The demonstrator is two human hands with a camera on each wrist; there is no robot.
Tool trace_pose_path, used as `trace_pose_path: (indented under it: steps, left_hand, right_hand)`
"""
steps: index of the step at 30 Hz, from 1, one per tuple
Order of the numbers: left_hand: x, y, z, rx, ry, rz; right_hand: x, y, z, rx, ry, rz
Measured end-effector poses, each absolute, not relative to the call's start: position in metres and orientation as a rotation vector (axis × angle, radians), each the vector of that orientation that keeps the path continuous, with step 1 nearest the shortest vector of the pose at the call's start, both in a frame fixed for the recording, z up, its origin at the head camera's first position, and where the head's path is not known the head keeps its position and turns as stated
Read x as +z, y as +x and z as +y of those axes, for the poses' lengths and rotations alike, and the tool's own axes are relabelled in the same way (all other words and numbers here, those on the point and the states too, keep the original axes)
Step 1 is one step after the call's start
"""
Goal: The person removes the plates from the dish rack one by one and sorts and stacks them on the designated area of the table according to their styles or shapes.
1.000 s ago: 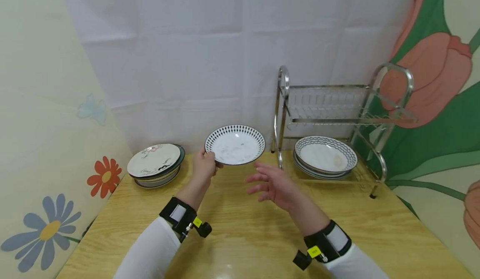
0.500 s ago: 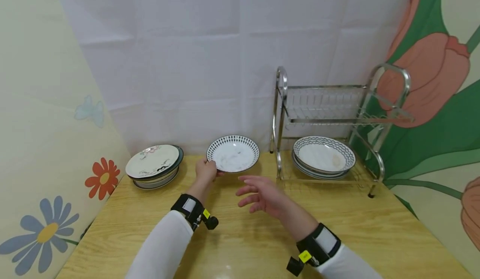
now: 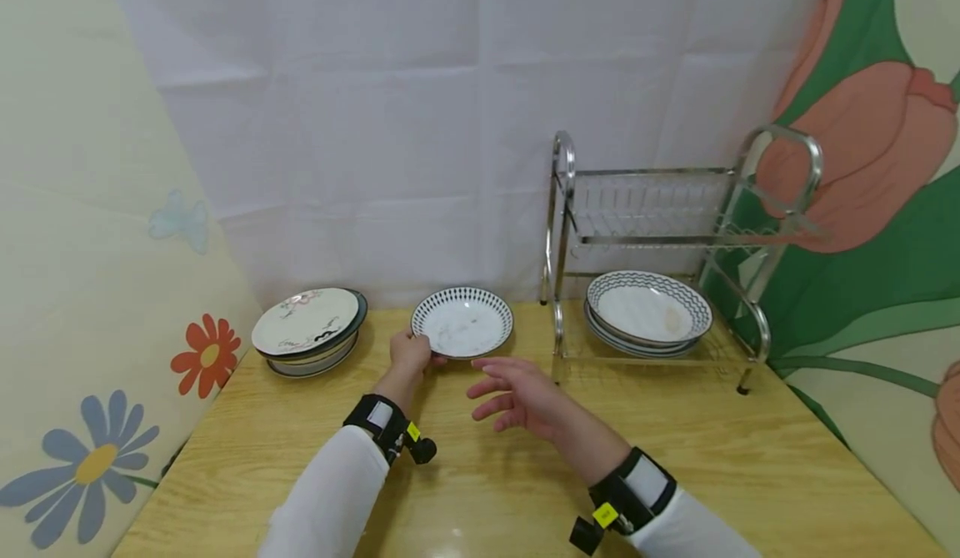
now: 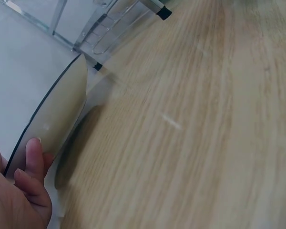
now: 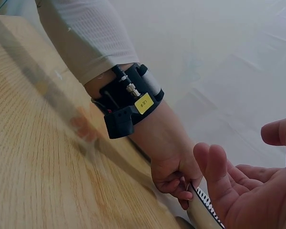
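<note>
A round white plate (image 3: 462,322) with a dark rim and a ring of black marks is in the middle of the head view. My left hand (image 3: 408,351) pinches its left edge, thumb above and fingers below. In the left wrist view the plate (image 4: 62,107) is tilted over the wooden table, with a shadow beneath it; whether its base touches the wood I cannot tell. My right hand (image 3: 521,395) hovers just right of the plate's near edge, fingers spread and loosely bent, holding nothing. The right wrist view shows its fingers in front of the plate.
On the left of the wooden table (image 3: 480,475) is a stack of plates (image 3: 303,324), a floral one on top. A two-tier metal dish rack (image 3: 652,241) stands at right, with stacked wavy-rimmed dishes (image 3: 645,312) on its lower level. A white cloth (image 3: 375,124) hangs behind.
The plate has come down toward the table, held in my left hand. My right hand has shifted slightly left and nearer to me, still loosely spread.
</note>
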State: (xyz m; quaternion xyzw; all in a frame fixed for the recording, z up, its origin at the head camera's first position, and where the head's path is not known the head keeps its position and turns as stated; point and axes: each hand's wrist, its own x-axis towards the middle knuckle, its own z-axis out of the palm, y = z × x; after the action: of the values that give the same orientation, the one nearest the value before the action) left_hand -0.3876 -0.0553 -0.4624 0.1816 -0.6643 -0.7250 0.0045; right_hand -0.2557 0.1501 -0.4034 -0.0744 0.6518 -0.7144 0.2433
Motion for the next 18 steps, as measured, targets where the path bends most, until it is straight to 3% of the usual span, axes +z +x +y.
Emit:
trace_pose_path:
  steps: [18]
  left_hand:
    - [-0.4651,-0.3846,-0.0596,-2.181,0.665,-2.249]
  right_hand:
    - [-0.4018,-0.2547,0.1497,-1.917,-0.200,1.794]
